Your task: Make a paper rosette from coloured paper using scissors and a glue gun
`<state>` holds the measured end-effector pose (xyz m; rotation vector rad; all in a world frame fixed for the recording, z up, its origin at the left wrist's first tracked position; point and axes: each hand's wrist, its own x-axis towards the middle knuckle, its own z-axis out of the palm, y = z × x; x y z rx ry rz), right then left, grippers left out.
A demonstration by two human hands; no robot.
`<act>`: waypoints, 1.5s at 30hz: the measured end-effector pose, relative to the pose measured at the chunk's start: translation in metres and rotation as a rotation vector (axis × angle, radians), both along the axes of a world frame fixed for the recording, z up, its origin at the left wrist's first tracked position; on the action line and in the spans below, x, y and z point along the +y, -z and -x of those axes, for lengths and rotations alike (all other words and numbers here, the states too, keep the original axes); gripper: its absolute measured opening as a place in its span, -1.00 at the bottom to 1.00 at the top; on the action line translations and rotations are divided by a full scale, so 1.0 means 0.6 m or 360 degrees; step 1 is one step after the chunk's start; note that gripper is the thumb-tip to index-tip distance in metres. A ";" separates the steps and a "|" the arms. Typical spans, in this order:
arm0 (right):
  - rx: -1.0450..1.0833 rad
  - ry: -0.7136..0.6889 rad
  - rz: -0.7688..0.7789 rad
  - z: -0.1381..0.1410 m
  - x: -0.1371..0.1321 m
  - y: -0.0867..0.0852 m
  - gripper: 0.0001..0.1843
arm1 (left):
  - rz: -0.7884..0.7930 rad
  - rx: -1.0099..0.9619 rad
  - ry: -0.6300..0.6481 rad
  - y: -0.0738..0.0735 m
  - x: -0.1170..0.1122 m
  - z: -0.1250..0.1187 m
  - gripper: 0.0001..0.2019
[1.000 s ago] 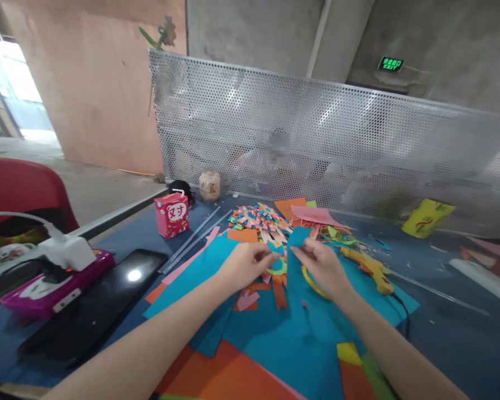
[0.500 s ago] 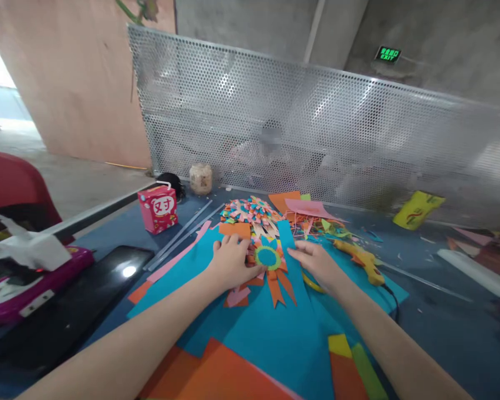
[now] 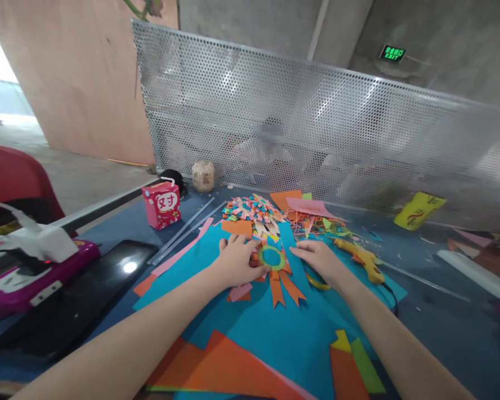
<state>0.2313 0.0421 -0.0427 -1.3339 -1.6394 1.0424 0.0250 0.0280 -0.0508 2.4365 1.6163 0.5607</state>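
My left hand (image 3: 238, 262) is closed on the left side of a paper rosette (image 3: 284, 261). The rosette has a yellow-green scalloped ring round a blue centre, with two notched orange tails hanging toward me. A blue paper strip (image 3: 286, 230) runs along its right side, partly behind it. At the strip's right edge, my right hand (image 3: 316, 258) pinches with thumb and forefinger; the exact contact is small. Under both hands lie large blue paper sheets (image 3: 270, 333). Behind the right wrist shows a yellow ring-shaped handle (image 3: 318, 282), partly hidden.
Finished multicoloured rosettes (image 3: 254, 208) and paper scraps (image 3: 316, 225) lie behind. A yellow glue gun (image 3: 364, 262) rests at right, near a yellow packet (image 3: 419, 211). Left are a pink drink carton (image 3: 161, 205), glue sticks (image 3: 183, 233), a phone (image 3: 83, 294) and a power strip (image 3: 45, 272).
The rosette has shifted slightly right, covering more of the blue strip. My left hand has moved with it; the right hand stays at the strip's edge. The whole view has shifted a little.
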 end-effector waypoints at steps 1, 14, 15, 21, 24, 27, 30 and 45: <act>0.0025 0.0003 -0.0002 0.000 0.000 0.000 -0.71 | 0.0005 -0.0018 0.0009 -0.001 0.000 0.000 -0.41; 0.0520 0.0076 -0.0065 0.002 -0.003 -0.007 -0.72 | 0.0463 -0.1543 0.0215 0.003 0.020 0.002 -0.52; 0.0599 0.0091 -0.0061 0.003 -0.006 -0.013 -0.73 | 0.0522 -0.1639 0.0198 0.000 0.018 0.000 -0.53; 0.0892 0.0289 -0.0021 -0.003 -0.017 -0.041 -0.70 | 0.0720 -0.2299 0.0124 -0.033 0.013 0.007 -0.53; 0.0595 0.0204 0.0042 -0.006 -0.017 -0.033 -0.70 | 0.0663 -0.2605 0.0097 -0.049 0.017 0.021 -0.52; 0.0421 -0.0009 0.0102 0.004 -0.021 -0.017 -0.70 | 0.0594 -0.2690 0.0102 -0.057 0.019 0.029 -0.52; 0.0582 -0.0112 0.0228 0.018 -0.031 -0.008 -0.65 | 0.0499 -0.2582 0.0083 -0.059 0.018 0.030 -0.54; 0.0781 -0.0332 0.0510 0.041 -0.051 -0.026 -0.60 | 0.0425 -0.2442 0.0003 -0.050 0.021 0.024 -0.54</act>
